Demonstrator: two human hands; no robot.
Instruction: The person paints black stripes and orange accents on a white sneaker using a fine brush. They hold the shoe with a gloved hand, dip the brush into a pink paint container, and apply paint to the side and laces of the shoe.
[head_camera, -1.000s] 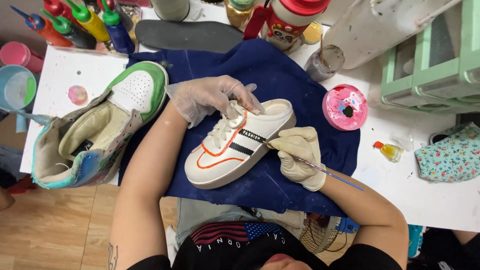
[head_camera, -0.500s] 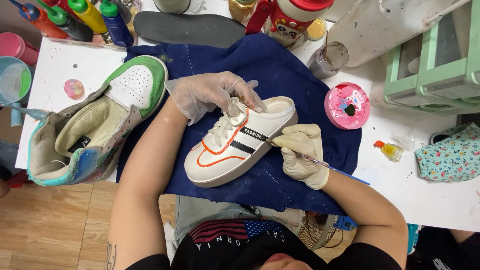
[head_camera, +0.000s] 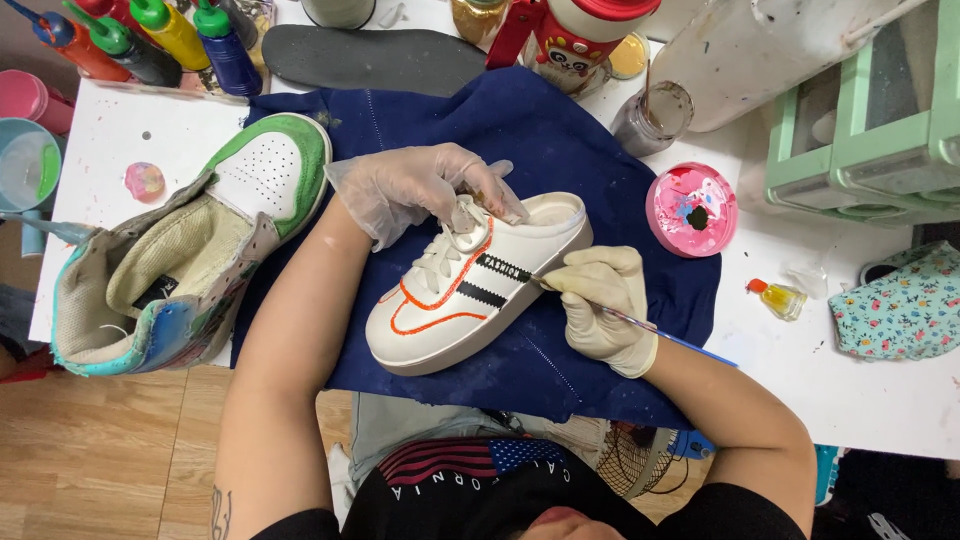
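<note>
A white sneaker (head_camera: 470, 295) with orange outlines and black stripes lies on a dark blue cloth (head_camera: 560, 130). My left hand (head_camera: 420, 185), in a clear glove, rests on its laces and tongue and holds it steady. My right hand (head_camera: 605, 305), in a pale glove, grips a thin paintbrush (head_camera: 665, 330) whose tip touches the shoe's side near the black stripes.
A green and white high-top shoe (head_camera: 190, 260) lies to the left. A pink paint lid (head_camera: 692, 210) and a glass jar (head_camera: 655, 115) sit to the right. Paint bottles (head_camera: 170, 35) and a black insole (head_camera: 370, 55) line the back. Green drawers (head_camera: 870, 120) stand far right.
My hands and the white sneaker hold nearly the same pose; the brush tip has shifted slightly along the shoe's side.
</note>
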